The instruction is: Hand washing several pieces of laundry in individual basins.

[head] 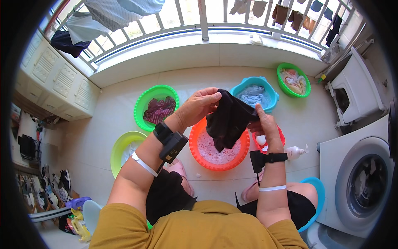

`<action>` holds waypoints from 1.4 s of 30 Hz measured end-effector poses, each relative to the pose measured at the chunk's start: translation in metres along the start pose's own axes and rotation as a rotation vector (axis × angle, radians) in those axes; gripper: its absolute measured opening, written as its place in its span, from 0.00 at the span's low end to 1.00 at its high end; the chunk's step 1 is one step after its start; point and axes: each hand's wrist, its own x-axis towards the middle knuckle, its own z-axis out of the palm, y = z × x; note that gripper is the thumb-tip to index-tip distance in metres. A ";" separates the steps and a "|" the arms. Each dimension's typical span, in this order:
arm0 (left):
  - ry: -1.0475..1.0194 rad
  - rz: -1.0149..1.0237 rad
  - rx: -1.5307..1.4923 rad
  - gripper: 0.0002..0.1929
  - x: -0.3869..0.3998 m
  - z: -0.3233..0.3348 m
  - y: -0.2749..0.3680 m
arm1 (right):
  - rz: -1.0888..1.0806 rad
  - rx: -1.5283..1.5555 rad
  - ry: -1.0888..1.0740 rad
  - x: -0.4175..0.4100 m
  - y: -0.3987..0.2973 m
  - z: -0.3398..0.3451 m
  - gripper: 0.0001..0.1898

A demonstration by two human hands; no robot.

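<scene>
A dark, wet-looking cloth garment (228, 119) hangs between my two hands, above an orange plastic basin (193, 149) of foamy, pinkish water. My left hand (203, 101) pinches its upper left corner between thumb and fingers. At its right edge, my right hand (262, 123) grips the cloth, thumb on top. The lower end dangles over the foam; whether it touches is hard to tell. Beside the orange basin, partly behind my right forearm, is a small red basin (282, 138) with a white object (261, 140) in it.
Around stand a green basin (136, 109) with striped maroon cloth, a yellow-green basin (116, 149), a blue basin (275, 96) with blue cloth, and another green basin (281, 84). A pump bottle (293, 152) stands near a front-loading washing machine (329, 162). A railing wall (192, 51) lies ahead.
</scene>
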 end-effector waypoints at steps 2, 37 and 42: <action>-0.053 -0.020 -0.022 0.12 0.002 0.003 0.002 | -0.098 0.017 0.034 0.010 0.012 -0.001 0.27; -0.271 -0.353 0.468 0.22 -0.009 0.006 -0.061 | -0.436 1.066 -0.437 -0.046 -0.043 0.017 0.12; 0.031 -0.344 0.053 0.18 -0.003 -0.016 -0.055 | -0.502 1.074 -0.245 -0.007 -0.020 -0.004 0.13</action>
